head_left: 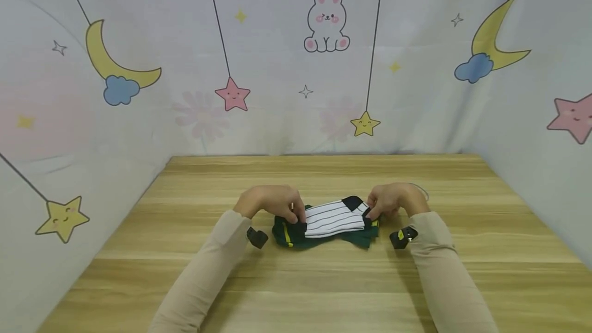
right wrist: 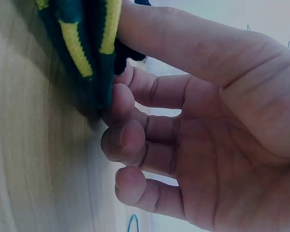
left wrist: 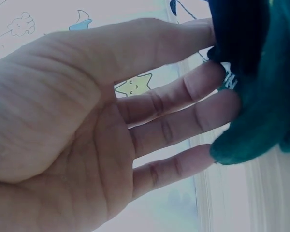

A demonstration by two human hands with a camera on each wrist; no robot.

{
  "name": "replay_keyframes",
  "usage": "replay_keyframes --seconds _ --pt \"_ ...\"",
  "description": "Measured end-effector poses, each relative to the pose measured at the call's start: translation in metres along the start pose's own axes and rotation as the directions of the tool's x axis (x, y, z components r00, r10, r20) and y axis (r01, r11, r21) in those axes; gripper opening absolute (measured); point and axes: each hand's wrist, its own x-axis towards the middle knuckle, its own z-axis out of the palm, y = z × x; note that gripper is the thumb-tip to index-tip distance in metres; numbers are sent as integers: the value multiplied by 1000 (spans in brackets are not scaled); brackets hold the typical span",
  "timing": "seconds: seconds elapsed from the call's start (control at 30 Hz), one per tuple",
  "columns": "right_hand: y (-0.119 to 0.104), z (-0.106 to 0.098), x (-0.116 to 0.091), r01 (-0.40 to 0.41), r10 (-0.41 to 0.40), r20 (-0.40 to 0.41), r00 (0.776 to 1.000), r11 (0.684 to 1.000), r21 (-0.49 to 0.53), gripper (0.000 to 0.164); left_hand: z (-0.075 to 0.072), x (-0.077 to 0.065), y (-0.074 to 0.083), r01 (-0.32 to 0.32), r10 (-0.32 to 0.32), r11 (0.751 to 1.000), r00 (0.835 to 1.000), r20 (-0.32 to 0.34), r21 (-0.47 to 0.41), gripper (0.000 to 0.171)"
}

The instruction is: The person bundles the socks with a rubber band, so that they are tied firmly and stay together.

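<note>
Watching from a distance, I saw a white ankle sock with thin black stripes (head_left: 333,218) lying on dark green knitted fabric with yellow bands (head_left: 305,242), whose middle it hid. At the sock's left end, the left hand (head_left: 279,201) pinched the black toe between thumb and index finger. At its right end, the right hand (head_left: 392,199) pinched the black cuff; up close, green fabric blocked my sight of that thumb's tip. Black wrist cameras (head_left: 257,238) sat off both ends of the sock. Under it spread a wood-grained table (head_left: 319,292); behind it hung a white printed curtain (head_left: 273,50).
</note>
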Motion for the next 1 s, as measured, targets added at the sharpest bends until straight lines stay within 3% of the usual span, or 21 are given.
replay_keyframes --seconds 0.2,0.43,0.57,1.0 --pt "-3 0 -1 17 -19 -37 999 998 -60 14 -3 -1 2 -11 10 1000 1000 5 2 19" --pt "-4 0 1 117 -127 -70 989 985 -130 16 -3 -3 2 9 -9 1000 1000 6 -4 16" --pt "-4 1 3 137 -147 -75 986 984 -117 15 -3 -3 3 12 -12 1000 1000 -5 -3 15" --pt "-3 1 0 137 -148 -122 981 986 -91 10 -4 6 11 -63 62 998 997 -43 -14 13"
